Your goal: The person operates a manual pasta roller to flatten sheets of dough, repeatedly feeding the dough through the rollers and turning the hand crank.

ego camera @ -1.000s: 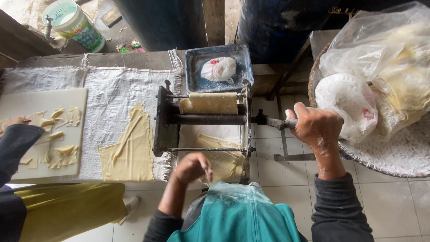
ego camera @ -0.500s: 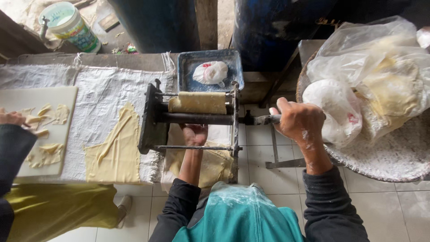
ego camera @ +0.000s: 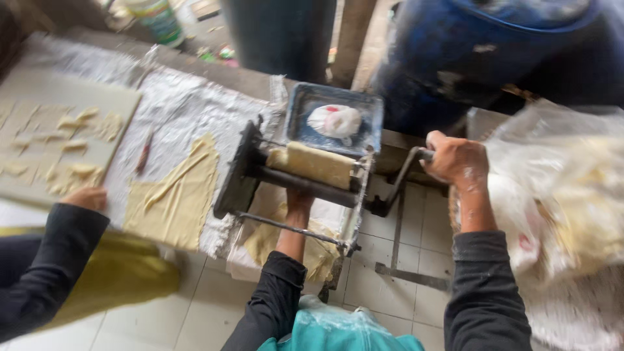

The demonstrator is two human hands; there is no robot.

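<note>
A dark hand-cranked roller machine (ego camera: 260,172) stands at the table's edge with a pale dough sheet (ego camera: 312,162) lying over its rollers. My right hand (ego camera: 457,158) is closed around the crank handle (ego camera: 416,156) on the machine's right side. My left hand (ego camera: 299,200) reaches up under the rollers and is mostly hidden by the machine; rolled dough (ego camera: 263,240) hangs below it. I cannot see whether that hand holds the dough.
A flat dough sheet (ego camera: 175,195) lies on the white cloth-covered table (ego camera: 188,110). Another person's hand (ego camera: 84,198) rests by a white board (ego camera: 58,140) with cut dough strips. A metal tray (ego camera: 335,120) holds a white bag. Plastic bags (ego camera: 572,195) sit at the right, a blue barrel (ego camera: 494,58) behind.
The view has tilted and moved closer. My right hand has carried the crank handle upward. My left hand stays under the rollers. The other person's hand has moved to the board's near edge.
</note>
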